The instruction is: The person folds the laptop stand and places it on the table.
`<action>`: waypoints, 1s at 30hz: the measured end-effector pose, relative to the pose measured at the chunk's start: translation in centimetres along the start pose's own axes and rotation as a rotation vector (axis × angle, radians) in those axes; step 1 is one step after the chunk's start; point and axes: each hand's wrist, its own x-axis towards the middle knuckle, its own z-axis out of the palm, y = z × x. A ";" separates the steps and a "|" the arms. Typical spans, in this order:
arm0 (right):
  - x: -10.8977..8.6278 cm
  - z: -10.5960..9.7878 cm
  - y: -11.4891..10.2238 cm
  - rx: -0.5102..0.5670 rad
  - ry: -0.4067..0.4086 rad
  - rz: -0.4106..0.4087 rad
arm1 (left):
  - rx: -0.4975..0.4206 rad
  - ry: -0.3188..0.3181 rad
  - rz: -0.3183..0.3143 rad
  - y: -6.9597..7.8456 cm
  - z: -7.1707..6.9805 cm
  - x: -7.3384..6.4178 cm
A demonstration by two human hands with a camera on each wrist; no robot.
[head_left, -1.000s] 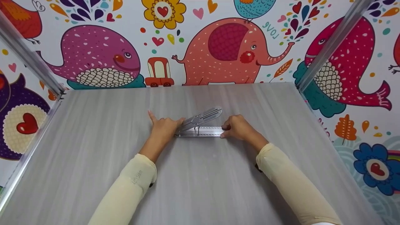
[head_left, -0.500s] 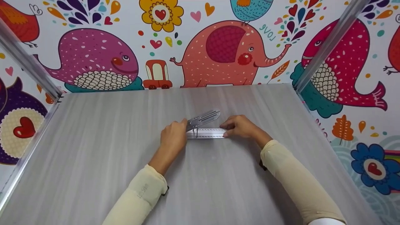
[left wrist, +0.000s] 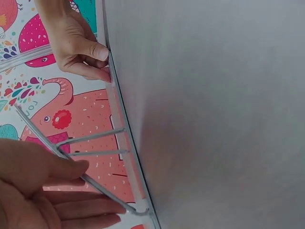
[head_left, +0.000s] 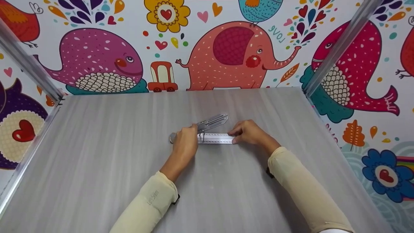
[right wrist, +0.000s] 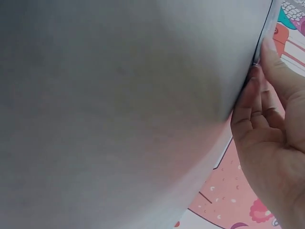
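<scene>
A silver folding metal stand lies on the tabletop in the head view. It has a flat base [head_left: 216, 138] with a row of notches along each long edge, and a slotted upper plate [head_left: 214, 121] that tilts up from it. Thin prop legs [left wrist: 93, 137] join the two parts, as the left wrist view shows. My left hand [head_left: 186, 142] pinches the raised plate between thumb and fingers, covering part of it; a rounded end [head_left: 172, 138] shows left of the hand. At the base's right end, my right hand [head_left: 250, 132] grips it between thumb and fingers.
The grey wood-grain tabletop [head_left: 97, 145] stretches around both hands. A wall panel [head_left: 194, 45] printed with cartoon animals rises behind its far edge. Metal posts [head_left: 343, 45] stand at the back corners.
My left hand has moved right along the stand, from its left end toward the middle, baring the rounded end. The right hand stays at the base's right end.
</scene>
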 end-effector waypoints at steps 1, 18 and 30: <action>-0.1 0.1 -0.1 -0.008 0.003 -0.002 | -0.012 -0.005 -0.002 0.0 0.0 0.0; -1.7 1.2 -2.9 -0.152 -0.032 -0.048 | -0.215 -0.044 0.053 -2.1 0.2 1.8; -3.0 3.7 -6.9 -0.231 -0.055 0.020 | -0.270 -0.220 0.098 -3.5 1.1 3.7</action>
